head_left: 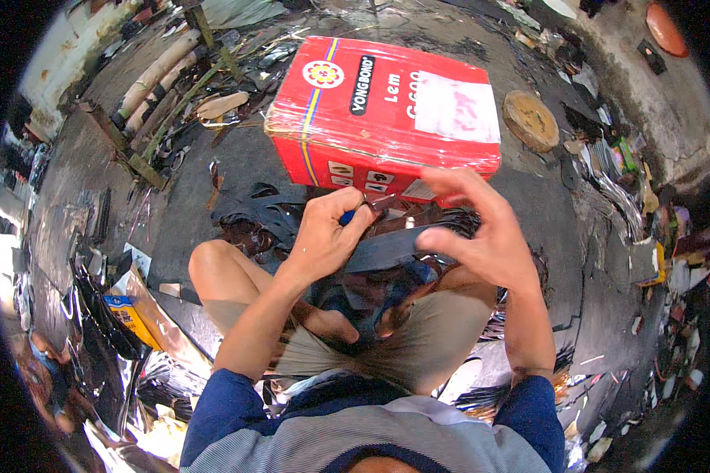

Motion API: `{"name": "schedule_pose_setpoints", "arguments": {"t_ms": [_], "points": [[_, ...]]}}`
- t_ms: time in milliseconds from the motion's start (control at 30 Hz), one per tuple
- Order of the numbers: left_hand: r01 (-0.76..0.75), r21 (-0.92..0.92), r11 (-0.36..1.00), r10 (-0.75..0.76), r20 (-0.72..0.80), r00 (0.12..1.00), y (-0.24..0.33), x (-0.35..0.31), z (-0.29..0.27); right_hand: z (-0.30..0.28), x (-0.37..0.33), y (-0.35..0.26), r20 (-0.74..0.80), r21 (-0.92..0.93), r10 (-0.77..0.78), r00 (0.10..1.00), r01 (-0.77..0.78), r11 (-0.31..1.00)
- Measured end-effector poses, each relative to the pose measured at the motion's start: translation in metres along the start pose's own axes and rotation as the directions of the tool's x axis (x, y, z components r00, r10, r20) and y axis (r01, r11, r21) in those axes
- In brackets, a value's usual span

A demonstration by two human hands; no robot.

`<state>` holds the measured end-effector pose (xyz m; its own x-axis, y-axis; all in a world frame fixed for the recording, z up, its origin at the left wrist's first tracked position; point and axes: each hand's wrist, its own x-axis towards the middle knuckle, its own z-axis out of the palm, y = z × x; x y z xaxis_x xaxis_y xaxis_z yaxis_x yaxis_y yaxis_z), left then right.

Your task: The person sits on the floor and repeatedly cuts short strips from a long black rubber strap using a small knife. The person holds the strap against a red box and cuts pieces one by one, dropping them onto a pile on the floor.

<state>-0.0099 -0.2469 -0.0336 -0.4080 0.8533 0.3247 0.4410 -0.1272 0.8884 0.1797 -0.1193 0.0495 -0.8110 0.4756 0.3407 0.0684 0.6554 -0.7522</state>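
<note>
My left hand (327, 236) is closed around a small blue object (347, 217), mostly hidden by the fingers; its kind is unclear. A dark, thin part shows beyond the fingertips. Across from it, my right hand (489, 236) is raised, slightly blurred, thumb and fingers apart with nothing between them. Between and below both hands runs a wide dark grey strip (388, 251). More dark strips (264, 217) lie heaped by my left knee and over my crossed legs. Just beyond my hands stands a red cardboard box (347, 126) with a torn white patch on top.
A round wooden block (531, 121) sits right of the box. Wooden poles (158, 75) and a low wooden frame (122, 142) are at the far left. Black plastic sheeting (95, 339) and a yellow-blue packet (132, 322) lie left of me. Scraps (619, 189) litter the right side.
</note>
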Motion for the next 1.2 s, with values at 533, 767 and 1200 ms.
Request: {"name": "schedule_pose_setpoints", "arguments": {"t_ms": [533, 767, 1200], "points": [[-0.204, 0.210, 0.956, 0.223, -0.071, 0.972, 0.010, -0.004, -0.016, 0.038, 0.041, -0.002, 0.284, 0.228, 0.335, 0.898, -0.403, 0.886], [-0.253, 0.485, 0.837, 0.313, -0.045, 0.949, 0.019, -0.009, -0.008, 0.042, 0.034, 0.011, 0.112, 0.360, 0.294, 0.949, -0.315, 0.878], [0.016, -0.293, 0.956, -0.011, 0.020, 1.000, 0.016, -0.014, -0.023, 0.031, 0.046, 0.026, 0.183, 0.760, 0.301, 0.936, -0.329, 0.561]]}}
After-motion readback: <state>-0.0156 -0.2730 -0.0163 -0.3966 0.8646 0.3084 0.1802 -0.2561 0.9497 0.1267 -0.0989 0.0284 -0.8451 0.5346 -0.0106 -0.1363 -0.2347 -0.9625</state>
